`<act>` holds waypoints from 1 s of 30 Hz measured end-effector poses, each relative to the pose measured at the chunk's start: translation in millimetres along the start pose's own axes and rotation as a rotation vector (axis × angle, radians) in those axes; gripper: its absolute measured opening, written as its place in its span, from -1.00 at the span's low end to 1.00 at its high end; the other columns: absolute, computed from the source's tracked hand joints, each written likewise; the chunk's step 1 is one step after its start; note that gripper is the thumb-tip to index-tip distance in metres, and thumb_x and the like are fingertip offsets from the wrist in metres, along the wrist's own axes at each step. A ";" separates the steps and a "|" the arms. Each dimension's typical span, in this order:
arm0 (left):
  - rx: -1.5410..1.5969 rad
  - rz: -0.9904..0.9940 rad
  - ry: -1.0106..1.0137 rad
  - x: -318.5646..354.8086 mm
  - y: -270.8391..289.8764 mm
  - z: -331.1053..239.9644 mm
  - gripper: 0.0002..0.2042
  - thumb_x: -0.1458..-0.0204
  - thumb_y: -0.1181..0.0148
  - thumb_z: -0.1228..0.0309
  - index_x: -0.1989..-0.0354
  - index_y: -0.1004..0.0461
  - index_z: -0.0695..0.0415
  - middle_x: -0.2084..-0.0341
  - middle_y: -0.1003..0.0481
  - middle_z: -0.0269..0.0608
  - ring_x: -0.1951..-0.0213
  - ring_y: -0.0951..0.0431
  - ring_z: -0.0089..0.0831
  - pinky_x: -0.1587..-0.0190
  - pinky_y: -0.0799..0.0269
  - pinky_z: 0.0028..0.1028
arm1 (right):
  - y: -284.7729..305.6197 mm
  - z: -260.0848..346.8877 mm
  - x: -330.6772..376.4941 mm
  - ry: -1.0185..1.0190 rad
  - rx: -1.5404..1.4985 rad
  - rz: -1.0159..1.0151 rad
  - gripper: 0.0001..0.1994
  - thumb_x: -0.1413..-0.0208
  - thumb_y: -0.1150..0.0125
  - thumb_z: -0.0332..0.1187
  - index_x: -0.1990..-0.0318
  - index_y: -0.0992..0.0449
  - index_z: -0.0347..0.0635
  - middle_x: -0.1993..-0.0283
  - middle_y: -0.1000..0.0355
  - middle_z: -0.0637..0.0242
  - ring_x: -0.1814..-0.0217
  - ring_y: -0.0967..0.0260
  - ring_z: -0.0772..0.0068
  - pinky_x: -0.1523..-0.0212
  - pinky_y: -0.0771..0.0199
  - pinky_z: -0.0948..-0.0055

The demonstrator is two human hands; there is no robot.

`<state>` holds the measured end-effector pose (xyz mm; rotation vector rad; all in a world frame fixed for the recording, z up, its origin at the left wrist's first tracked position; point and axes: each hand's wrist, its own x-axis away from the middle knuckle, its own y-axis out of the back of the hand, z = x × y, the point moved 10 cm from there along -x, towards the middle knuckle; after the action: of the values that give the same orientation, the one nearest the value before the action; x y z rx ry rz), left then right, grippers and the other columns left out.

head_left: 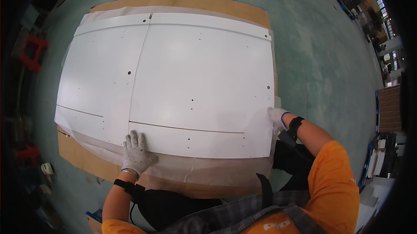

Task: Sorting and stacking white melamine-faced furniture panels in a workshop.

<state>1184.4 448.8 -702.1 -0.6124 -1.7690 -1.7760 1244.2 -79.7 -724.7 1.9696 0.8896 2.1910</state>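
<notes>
Floor: green and mottled (319,66), beneath a brown board (84,158) overlaid with a translucent sheet (186,175).
Lettering: pale characters on the orange shirt (333,175), at 5 o'clock, close to the lower rim.
Left hand: gloved (136,150), at 8 o'clock; open, fingers spread, fingertips on the near edge beside the seam.
Right hand: gloved (276,117), at 3 o'clock, at the outer edge of the right panel; fingers partly hidden, so whether it grips cannot be told.
Right panel: white (204,73), at the dial's centre, lying flat, with small holes and a dark groove near its close edge.
Left panel: white (95,69), between 9 and 10 o'clock, meeting the right panel along a narrow seam; similarly grooved.
Far edges: a white strip along each panel, from 10 to 1 o'clock.
Open room: broad floor from 1 to 3 o'clock; a narrower band toward 9.
Surroundings: tape-like roll (47,169) at 8; red object (34,53) between 9 and 10; brown stack (389,109) at 3.
</notes>
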 end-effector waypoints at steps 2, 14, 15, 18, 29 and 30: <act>-0.028 0.051 0.021 0.8 3.9 -5.7 0.00 0.15 -0.16 -0.12 -0.36 0.18 0.20 -0.35 0.25 0.15 -0.37 0.27 0.05 -0.37 0.32 -0.15 | -3.3 10.0 10.9 0.075 0.294 0.146 -0.42 -0.29 0.40 -0.09 -0.12 -0.09 -0.59 0.09 -0.38 -0.31 0.13 -0.47 -0.15 0.12 -0.55 0.09; -0.052 0.038 -0.010 -0.5 5.8 -6.2 -0.01 0.12 -0.16 -0.11 -0.36 0.22 0.19 -0.35 0.25 0.15 -0.37 0.26 0.05 -0.37 0.29 -0.14 | 107.2 106.6 42.5 0.532 -0.101 -0.117 -0.52 -0.27 0.22 -0.09 0.20 -0.37 -0.46 0.45 -0.41 0.10 0.55 -0.39 0.31 0.54 -0.54 0.37; -0.043 0.037 -0.008 -0.2 6.3 -5.7 -0.01 0.12 -0.17 -0.10 -0.36 0.21 0.19 -0.35 0.25 0.15 -0.37 0.26 0.05 -0.37 0.29 -0.14 | 124.3 106.3 37.5 0.597 -0.216 -0.179 -0.56 -0.27 0.18 -0.10 0.19 -0.37 -0.41 0.47 -0.39 0.19 0.55 -0.37 0.35 0.54 -0.53 0.38; -0.034 0.027 -0.007 -0.5 6.6 -7.5 -0.01 0.13 -0.18 -0.09 -0.36 0.21 0.19 -0.35 0.25 0.15 -0.37 0.26 0.06 -0.37 0.30 -0.14 | 133.6 89.2 10.1 0.578 -0.514 -0.087 -0.63 -0.25 0.11 -0.13 0.18 -0.37 -0.34 0.45 -0.34 0.28 0.53 -0.33 0.41 0.50 -0.54 0.41; 0.062 -0.030 0.086 2.7 0.8 10.5 -0.04 0.09 -0.14 -0.13 -0.36 0.17 0.18 -0.35 0.22 0.14 -0.36 0.22 0.06 -0.35 0.22 -0.12 | 102.0 143.4 -7.4 0.687 -0.340 -0.137 -0.70 -0.23 0.08 -0.13 0.39 -0.37 -0.15 0.53 -0.25 0.45 0.57 -0.21 0.58 0.55 -0.34 0.52; 0.070 -0.046 0.071 0.3 -4.7 13.6 -0.05 0.09 -0.13 -0.13 -0.36 0.16 0.17 -0.35 0.21 0.13 -0.36 0.22 0.06 -0.35 0.21 -0.12 | 100.2 148.3 -4.7 0.678 -0.335 -0.188 -0.69 -0.23 0.09 -0.12 0.41 -0.36 -0.14 0.53 -0.22 0.46 0.58 -0.17 0.62 0.56 -0.32 0.53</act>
<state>1180.1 462.2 -705.1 -0.4773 -1.8018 -1.7368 1415.3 -110.0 -681.4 0.9589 0.6499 2.6957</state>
